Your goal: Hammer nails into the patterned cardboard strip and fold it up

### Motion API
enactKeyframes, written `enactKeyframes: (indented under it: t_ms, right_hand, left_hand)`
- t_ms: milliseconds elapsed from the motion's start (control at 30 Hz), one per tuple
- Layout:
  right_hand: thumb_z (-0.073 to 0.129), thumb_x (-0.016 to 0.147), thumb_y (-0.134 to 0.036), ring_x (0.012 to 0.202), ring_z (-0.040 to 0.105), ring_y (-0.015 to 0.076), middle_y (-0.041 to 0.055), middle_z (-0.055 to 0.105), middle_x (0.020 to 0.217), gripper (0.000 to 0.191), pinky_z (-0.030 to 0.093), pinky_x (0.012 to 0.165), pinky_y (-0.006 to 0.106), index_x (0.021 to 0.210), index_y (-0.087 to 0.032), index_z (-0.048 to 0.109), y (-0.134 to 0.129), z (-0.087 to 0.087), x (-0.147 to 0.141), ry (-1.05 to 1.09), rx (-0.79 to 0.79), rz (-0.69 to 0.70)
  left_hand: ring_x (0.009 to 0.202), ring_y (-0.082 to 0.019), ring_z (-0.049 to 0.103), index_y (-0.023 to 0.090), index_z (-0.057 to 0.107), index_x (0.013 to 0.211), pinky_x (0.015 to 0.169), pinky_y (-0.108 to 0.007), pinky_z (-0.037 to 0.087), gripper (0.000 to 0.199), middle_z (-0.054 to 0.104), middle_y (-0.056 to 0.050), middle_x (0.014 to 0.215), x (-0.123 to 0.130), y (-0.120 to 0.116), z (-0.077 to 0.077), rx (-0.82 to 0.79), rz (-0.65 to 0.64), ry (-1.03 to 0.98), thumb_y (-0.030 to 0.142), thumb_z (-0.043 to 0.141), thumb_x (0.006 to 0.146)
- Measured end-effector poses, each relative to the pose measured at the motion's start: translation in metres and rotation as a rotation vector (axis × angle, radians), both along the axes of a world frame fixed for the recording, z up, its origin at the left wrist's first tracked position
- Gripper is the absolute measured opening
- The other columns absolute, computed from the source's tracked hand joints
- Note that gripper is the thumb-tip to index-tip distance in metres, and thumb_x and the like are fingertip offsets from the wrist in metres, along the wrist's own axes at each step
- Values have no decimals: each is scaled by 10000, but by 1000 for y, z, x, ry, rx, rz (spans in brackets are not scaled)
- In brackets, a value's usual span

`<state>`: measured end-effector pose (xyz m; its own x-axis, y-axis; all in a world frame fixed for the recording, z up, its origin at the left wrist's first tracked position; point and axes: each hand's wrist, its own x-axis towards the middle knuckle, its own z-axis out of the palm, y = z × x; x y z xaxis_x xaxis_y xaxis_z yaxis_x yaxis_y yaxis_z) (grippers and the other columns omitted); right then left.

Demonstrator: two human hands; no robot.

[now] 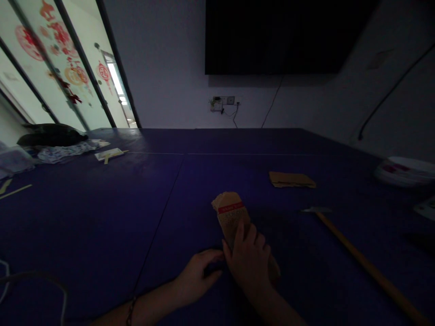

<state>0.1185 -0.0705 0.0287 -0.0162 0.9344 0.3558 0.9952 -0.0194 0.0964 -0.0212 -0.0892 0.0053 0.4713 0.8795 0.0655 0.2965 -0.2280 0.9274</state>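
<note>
A folded piece of brown cardboard point(231, 213) with a red printed band and a ragged far end lies tilted on the dark blue tabletop point(112, 217). My right hand point(249, 258) rests over its near half, with fingers across the top and the thumb along the left edge, holding it. To the left is my left hand point(200, 274), thumb and fingers apart and nothing between them. Its fingertips come up to my right thumb and the cardboard's edge; whether they touch it is unclear. My right hand hides much of the cardboard's near part.
Another flat cardboard piece point(292, 179) lies farther back. At right are a long wooden-handled hammer-like tool point(360, 260) and a white bowl-like container point(404, 172). A small white box point(108, 154) and dark bundle point(52, 135) sit at far left; a cable point(37, 275) runs at near left.
</note>
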Motion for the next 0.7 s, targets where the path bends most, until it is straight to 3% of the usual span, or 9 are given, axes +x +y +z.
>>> enactKeyframes:
  t_ms: [267, 500, 600, 700]
  right_hand:
    - [319, 776, -553, 886, 483, 362, 316, 432, 1153, 691, 358, 637, 425, 1224, -33, 402, 3, -7, 3, -20, -34, -33]
    - [306, 774, -569, 944, 471, 366, 323, 412, 1179, 705, 353, 676, 424, 1262, -64, 359, -2, -6, -1, 38, -133, -41]
    - [287, 781, -564, 934, 481, 346, 300, 423, 1182, 701, 361, 679, 413, 1286, -79, 317, -2, -1, 5, 78, -170, -19]
    - [285, 792, -544, 938, 481, 332, 258, 424, 1202, 664, 368, 699, 413, 1285, -100, 316, 18, 16, 26, 97, -144, -13]
  left_hand:
    - [1015, -171, 529, 186, 525, 1092, 921, -321, 391, 396, 578, -63, 1109, 3, 0, -1, -22, 48, -5, 89, 502, 709]
    - [1044, -179, 517, 184, 448, 1154, 938, -346, 387, 460, 554, -79, 1143, 1, -2, -11, -7, 57, -89, 83, 501, 708]
    - [1048, -177, 515, 197, 419, 1173, 935, -349, 397, 473, 550, -74, 1146, 0, -2, -15, -7, 54, -121, 84, 489, 719]
    - [1049, -173, 514, 205, 393, 1189, 933, -349, 402, 485, 531, -78, 1168, -2, -1, -17, -3, 51, -151, 79, 473, 728]
